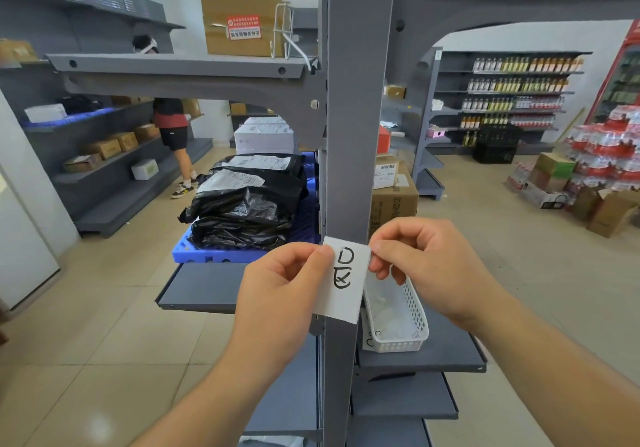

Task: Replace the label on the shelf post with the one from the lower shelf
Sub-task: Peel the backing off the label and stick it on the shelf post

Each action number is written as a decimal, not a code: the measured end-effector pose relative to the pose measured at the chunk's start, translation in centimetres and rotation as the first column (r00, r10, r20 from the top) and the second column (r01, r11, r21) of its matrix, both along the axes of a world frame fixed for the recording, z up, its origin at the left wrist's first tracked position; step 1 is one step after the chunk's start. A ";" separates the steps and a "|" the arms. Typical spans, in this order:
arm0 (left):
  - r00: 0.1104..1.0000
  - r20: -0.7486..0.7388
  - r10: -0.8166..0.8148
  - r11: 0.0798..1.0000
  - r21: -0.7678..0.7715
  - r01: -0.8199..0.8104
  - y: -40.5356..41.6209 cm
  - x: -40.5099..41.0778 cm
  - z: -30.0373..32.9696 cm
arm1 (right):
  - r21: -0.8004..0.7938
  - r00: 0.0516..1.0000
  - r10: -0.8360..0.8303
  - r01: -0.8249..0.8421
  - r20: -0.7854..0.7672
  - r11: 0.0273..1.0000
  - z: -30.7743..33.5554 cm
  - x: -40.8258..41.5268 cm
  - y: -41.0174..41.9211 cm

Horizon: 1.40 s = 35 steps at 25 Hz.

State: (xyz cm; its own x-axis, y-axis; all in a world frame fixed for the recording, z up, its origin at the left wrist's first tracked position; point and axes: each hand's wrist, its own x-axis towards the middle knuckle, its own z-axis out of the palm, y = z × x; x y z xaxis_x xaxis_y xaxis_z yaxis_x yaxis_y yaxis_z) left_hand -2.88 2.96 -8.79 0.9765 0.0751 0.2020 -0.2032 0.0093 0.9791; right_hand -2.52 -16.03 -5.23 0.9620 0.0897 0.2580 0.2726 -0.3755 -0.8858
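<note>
A white paper label point(343, 278) with black handwritten marks lies against the front of the grey shelf post point(356, 117), slightly tilted. My left hand point(282, 285) pinches its upper left edge. My right hand point(427, 266) pinches its upper right edge. Behind the label, on the lower shelf point(446, 349) right of the post, stands a white perforated basket point(398, 322) with another white sheet partly showing beside it. Whether the label is stuck to the post cannot be told.
A blue pallet point(221, 252) with black parcel bags point(246, 200) sits left of the post. Cardboard boxes point(394, 197) stand behind it. A person point(175, 135) stands at the left shelving. Stocked bottle shelves point(512, 93) and stacked drink packs point(602, 155) fill the right.
</note>
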 end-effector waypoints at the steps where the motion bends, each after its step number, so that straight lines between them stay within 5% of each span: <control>1: 1.000 -0.006 -0.001 1.000 -0.002 0.001 -0.2 -0.1 0.1 | 0.000 1.000 0.001 -0.001 0.001 1.000 0.0 0.0 -0.1; 17: 1.000 0.003 -0.022 0.999 0.023 0.022 -2.3 0.0 0.0 | 0.108 0.997 0.074 -0.076 0.023 0.991 0.1 -0.9 -1.8; 25: 0.939 0.343 0.004 0.939 0.322 -0.121 -3.7 -1.0 -0.4 | 0.138 0.997 0.061 -0.066 0.038 0.988 -0.8 -1.3 -2.2; 35: 0.959 0.279 -0.057 0.936 0.349 -0.046 -4.8 -1.6 0.2 | 0.032 0.990 0.065 -0.069 0.129 0.997 -1.2 -1.5 -3.2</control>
State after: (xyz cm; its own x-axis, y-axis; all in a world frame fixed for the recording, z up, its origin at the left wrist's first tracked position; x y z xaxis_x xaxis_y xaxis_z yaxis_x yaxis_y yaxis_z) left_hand -4.48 -1.82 -8.54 0.8757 -0.0556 0.4796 -0.4706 -0.3201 0.8222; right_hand -4.03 -19.26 -6.41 0.9131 0.1413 0.3825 0.4078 -0.3212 -0.8547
